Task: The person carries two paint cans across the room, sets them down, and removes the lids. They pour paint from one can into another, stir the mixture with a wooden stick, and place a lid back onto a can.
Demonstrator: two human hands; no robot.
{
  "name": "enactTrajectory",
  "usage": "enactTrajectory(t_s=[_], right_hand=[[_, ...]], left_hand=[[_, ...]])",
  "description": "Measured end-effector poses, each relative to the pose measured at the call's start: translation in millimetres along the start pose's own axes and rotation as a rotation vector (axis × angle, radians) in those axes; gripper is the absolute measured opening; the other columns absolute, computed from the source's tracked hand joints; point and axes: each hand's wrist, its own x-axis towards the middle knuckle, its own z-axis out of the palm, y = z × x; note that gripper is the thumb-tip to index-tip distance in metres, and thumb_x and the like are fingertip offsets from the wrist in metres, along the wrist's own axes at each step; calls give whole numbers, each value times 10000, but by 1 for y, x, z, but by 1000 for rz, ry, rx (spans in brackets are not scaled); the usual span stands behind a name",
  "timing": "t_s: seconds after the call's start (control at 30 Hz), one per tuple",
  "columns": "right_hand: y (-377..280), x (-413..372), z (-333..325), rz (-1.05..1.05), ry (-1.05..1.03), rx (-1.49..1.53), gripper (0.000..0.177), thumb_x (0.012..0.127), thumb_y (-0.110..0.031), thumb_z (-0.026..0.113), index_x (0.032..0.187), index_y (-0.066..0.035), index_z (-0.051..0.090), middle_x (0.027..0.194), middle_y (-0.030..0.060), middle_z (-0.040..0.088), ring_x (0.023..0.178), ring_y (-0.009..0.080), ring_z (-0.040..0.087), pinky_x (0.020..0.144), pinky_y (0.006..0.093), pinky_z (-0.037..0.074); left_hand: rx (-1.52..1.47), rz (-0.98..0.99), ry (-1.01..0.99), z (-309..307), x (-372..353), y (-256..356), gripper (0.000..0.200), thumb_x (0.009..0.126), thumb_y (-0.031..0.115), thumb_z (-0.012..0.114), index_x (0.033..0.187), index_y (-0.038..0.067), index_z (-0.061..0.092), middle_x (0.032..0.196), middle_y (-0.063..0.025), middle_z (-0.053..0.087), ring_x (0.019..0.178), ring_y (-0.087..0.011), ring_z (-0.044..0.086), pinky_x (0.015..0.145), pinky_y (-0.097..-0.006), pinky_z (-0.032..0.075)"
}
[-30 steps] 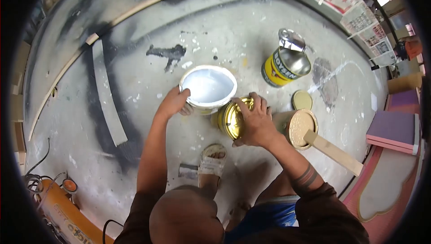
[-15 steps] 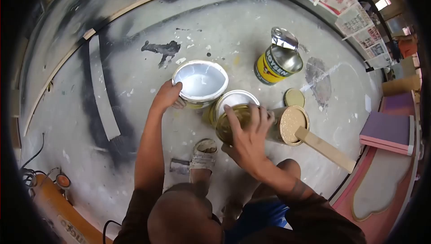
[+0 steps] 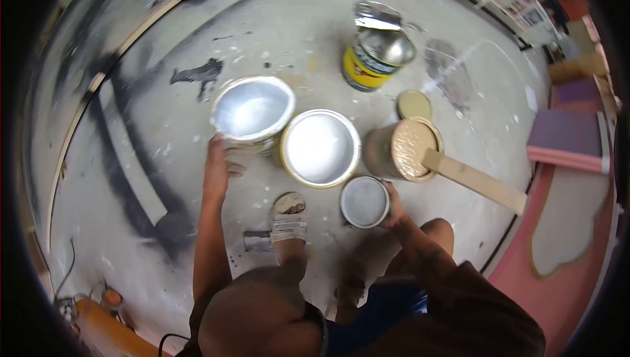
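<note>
My right hand [image 3: 394, 207] is wrapped round the side of a small can [image 3: 365, 202] with a greyish inside, upright near my foot. My left hand [image 3: 222, 165] is just below a wide can [image 3: 254, 109] with a pale silvery inside, fingertips by its rim and fingers apart. Between the hands stands a paint can [image 3: 321, 148], its inside bright white. To the right, a can of beige paint [image 3: 415, 149] has a flat wooden stick [image 3: 474, 181] lying across its mouth.
A yellow-labelled can [image 3: 371, 62] with its lid bent up stands farther back. A round lid [image 3: 415, 105] lies on the paint-stained floor. Purple and pink panels [image 3: 569, 140] are at the right, an orange tank [image 3: 108, 327] at lower left.
My right hand has brought the small can down from over the middle can to the right, nearer my foot. My left hand has slipped down from the wide can's rim. The view has shifted.
</note>
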Motion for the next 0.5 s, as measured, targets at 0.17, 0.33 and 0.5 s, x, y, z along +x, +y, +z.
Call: enactTrajectory(t_s=[0.17, 0.33, 0.5], right_hand=[[1, 29, -62, 26, 251, -174, 611, 1008, -570, 363, 1273, -83, 620, 1195, 168, 680, 1108, 284, 647, 967, 502, 521], [5, -12, -35, -202, 777, -1439, 497, 943, -374, 627, 1311, -43, 583, 1172, 222, 654, 1062, 253, 648, 914, 394, 540], [37, 29, 59, -1037, 204, -1438, 967, 702, -112, 894, 1479, 6, 332, 1463, 208, 419, 1276, 266, 523, 988, 374, 510]], left_hand=[[-110, 147, 89, 11, -20, -70, 550, 1050, 474, 375, 1377, 38, 449, 1027, -162, 668, 687, -215, 656, 622, -340, 559], [207, 282, -475, 40, -39, -69, 691, 923, 197, 691, 1465, -24, 322, 1358, -175, 534, 1127, -253, 594, 905, -394, 543], [354, 343, -568, 64, -9, -62, 1259, 632, 283, 949, 1560, 12, 143, 1551, -205, 337, 1452, -346, 320, 1196, -457, 290]])
